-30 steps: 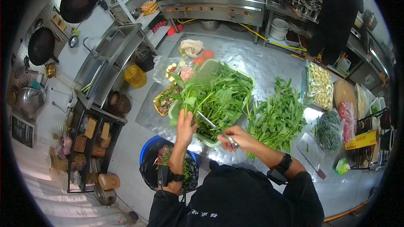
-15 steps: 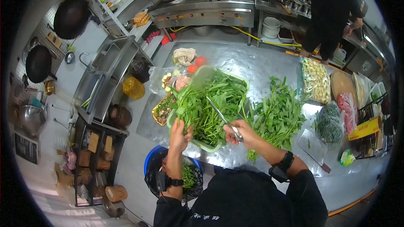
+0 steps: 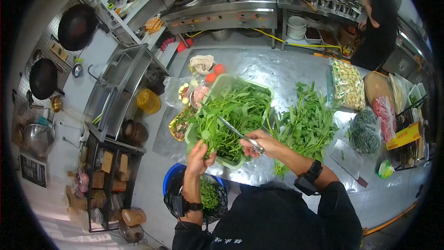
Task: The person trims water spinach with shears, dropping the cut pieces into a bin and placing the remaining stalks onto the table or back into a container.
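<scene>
The left grip, closed on leafy stems, is best held clear of the bladed tool clamped in the right grip beside it.

I am making out no words for certain: my black shirt is showing white characters, and a yellow sign is carrying unreadable red print.

Co-worker moved rightward, arm now away from metal containers.
</scene>
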Motion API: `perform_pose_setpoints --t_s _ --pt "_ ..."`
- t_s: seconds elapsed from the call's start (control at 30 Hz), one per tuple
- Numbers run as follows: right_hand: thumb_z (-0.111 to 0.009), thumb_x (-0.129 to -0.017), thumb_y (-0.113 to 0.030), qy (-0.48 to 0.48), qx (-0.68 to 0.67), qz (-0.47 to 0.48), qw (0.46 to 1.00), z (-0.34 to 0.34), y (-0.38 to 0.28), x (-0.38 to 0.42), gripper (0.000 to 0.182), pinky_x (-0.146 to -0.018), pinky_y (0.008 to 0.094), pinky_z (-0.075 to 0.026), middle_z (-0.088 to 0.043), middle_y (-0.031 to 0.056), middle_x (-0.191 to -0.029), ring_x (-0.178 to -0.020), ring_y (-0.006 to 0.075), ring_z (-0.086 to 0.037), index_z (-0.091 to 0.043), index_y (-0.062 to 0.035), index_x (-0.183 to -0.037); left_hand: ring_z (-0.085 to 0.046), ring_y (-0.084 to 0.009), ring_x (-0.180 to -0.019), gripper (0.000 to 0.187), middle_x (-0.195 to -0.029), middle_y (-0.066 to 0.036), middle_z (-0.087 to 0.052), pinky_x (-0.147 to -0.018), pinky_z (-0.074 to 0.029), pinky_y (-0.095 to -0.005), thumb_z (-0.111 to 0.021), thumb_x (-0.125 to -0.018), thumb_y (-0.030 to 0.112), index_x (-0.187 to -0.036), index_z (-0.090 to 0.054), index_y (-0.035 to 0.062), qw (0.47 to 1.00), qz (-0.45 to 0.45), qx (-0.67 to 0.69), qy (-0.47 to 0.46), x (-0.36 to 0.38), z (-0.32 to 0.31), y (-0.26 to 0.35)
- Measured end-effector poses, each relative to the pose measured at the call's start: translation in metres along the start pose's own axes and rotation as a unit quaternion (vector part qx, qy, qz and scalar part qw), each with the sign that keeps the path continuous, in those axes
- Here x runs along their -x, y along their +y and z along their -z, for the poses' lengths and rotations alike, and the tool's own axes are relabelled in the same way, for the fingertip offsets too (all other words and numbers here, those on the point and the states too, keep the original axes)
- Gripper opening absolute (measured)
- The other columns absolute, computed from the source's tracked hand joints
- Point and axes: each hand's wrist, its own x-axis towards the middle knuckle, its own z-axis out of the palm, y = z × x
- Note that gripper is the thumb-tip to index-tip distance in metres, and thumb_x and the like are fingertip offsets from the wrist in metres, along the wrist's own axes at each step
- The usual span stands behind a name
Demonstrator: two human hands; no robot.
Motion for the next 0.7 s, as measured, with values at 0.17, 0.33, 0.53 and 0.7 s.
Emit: perform_pose_setpoints --t_s 0.17,0.33,0.53,0.7 --pt "-0.063 -0.083 -0.037 0.015 0.001 0.015 1.0 0.001 0.003 0.001 0.035 -0.039 0.0215 -0.039 -0.059 0.0043 -0.06 -0.044 0.0086 -0.052 -0.058 -0.0044 -0.073 -0.033 -0.0074 -0.048 0.025 -0.072 -0.004 -0.047 -0.041 -0.024 -0.0191 -0.041 -0.097 0.024 -0.114 -0.044 0.007 0.997 -0.012 -0.046 0.059 -0.002 -0.004 -0.002" --pt "-0.065 -0.082 -0.036 0.072 -0.013 0.02 0.997 0.003 0.006 0.001 0.033 -0.039 0.0213 -0.039 -0.059 0.0046 -0.059 -0.043 0.0087 -0.052 -0.058 -0.0043 -0.073 -0.038 -0.0055 -0.052 0.019 -0.071 0.001 -0.048 -0.045 -0.03 -0.0188 -0.043 -0.096 0.023 -0.103 -0.049 0.0068 0.976 -0.036 -0.18 0.115 -0.006 -0.004 -0.001" --pt "-0.066 -0.081 -0.038 0.09 0.019 0.017 0.996 0.0 0.0 0.007 0.036 -0.039 0.0217 -0.041 -0.059 0.0052 -0.058 -0.044 0.0092 -0.053 -0.059 -0.0032 -0.074 -0.049 -0.0152 -0.059 0.025 -0.062 -0.01 -0.048 -0.051 -0.038 -0.032 -0.043 -0.095 0.025 -0.094 -0.049 0.0014 0.87 -0.086 -0.446 0.191 -0.014 0.008 -0.009" --pt "-0.065 -0.081 -0.038 0.061 0.075 -0.058 0.994 -0.004 0.016 0.022 0.036 -0.039 0.0223 -0.04 -0.059 0.0054 -0.059 -0.044 0.0097 -0.052 -0.058 -0.0029 -0.073 -0.054 -0.0351 -0.066 0.026 -0.071 -0.021 -0.052 -0.06 -0.041 -0.04 -0.044 -0.094 0.026 -0.095 -0.047 0.0002 0.838 -0.139 -0.465 0.249 -0.02 0.011 -0.01"
